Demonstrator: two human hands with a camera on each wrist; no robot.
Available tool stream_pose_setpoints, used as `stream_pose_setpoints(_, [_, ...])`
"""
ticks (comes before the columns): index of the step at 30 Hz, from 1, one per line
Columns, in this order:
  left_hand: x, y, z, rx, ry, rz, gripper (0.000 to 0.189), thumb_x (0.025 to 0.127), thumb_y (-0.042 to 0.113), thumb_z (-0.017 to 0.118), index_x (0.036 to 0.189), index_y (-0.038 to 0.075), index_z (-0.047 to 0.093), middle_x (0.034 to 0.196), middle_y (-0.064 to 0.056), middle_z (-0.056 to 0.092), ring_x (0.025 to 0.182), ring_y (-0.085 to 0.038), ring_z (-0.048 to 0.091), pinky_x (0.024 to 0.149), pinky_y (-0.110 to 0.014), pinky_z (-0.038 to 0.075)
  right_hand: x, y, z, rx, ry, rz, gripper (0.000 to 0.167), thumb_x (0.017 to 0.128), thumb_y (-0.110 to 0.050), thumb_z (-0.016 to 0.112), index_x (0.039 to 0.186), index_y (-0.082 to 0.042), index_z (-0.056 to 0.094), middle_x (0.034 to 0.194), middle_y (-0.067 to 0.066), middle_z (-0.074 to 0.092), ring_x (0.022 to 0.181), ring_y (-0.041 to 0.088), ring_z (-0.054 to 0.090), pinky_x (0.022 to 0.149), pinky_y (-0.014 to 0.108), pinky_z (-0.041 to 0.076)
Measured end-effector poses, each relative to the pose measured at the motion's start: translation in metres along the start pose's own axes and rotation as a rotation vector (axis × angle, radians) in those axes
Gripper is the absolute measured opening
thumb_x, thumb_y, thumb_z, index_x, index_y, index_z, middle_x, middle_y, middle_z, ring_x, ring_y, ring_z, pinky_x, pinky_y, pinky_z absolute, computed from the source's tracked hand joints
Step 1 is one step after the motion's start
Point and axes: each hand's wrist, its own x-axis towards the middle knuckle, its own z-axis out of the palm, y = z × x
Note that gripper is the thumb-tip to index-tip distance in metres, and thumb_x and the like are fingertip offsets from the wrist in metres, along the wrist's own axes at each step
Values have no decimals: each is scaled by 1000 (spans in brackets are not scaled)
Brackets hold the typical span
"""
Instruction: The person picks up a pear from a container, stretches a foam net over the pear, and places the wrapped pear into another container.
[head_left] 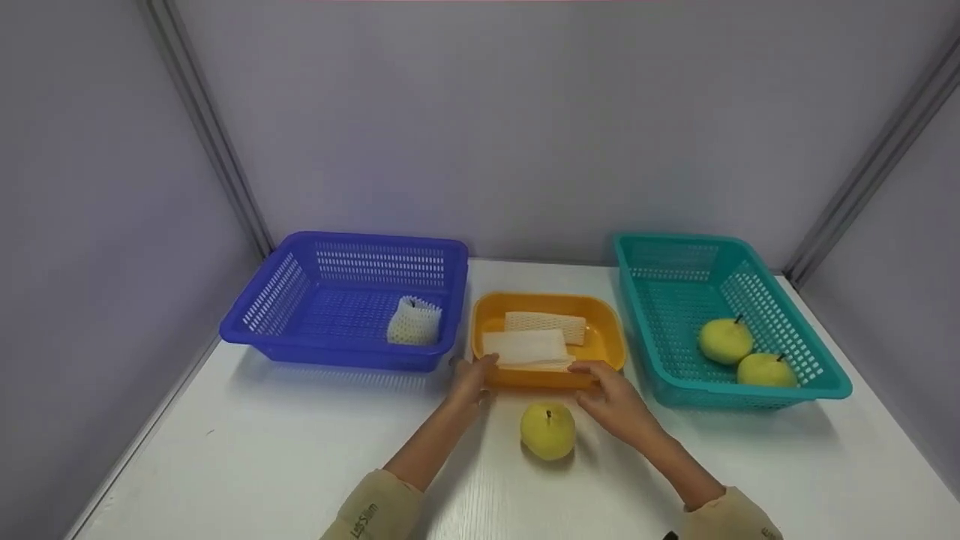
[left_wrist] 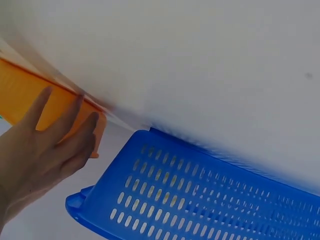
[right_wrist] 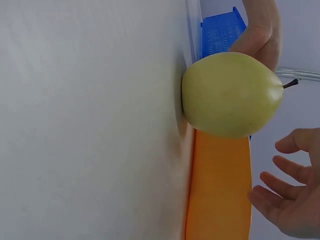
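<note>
A small orange basin holds several white foam net sleeves lying flat. My left hand is at the basin's front left corner; in the left wrist view its loosely extended fingers lie along the basin's outer wall. At the front right part of the rim is my right hand, index finger reaching to the edge. The right wrist view shows the right hand's fingers spread and loosely bent, gripping nothing. A yellow pear stands upright on the table between both forearms, in front of the basin.
On the left, a blue basket contains one pear in a foam net sleeve. A teal basket on the right contains two bare pears. Grey partition walls enclose the white table at the back and sides.
</note>
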Motion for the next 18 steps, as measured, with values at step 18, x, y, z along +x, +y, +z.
stream_pose_setpoints(18, [24, -5, -2, 20, -37, 118, 51, 93, 2, 46, 138, -9, 24, 139, -27, 30, 125, -35, 32, 101, -41, 29, 18, 22, 4, -48, 126, 79, 22, 87, 4, 57, 109, 3, 57, 110, 14, 58, 103, 29, 53, 88, 42, 44])
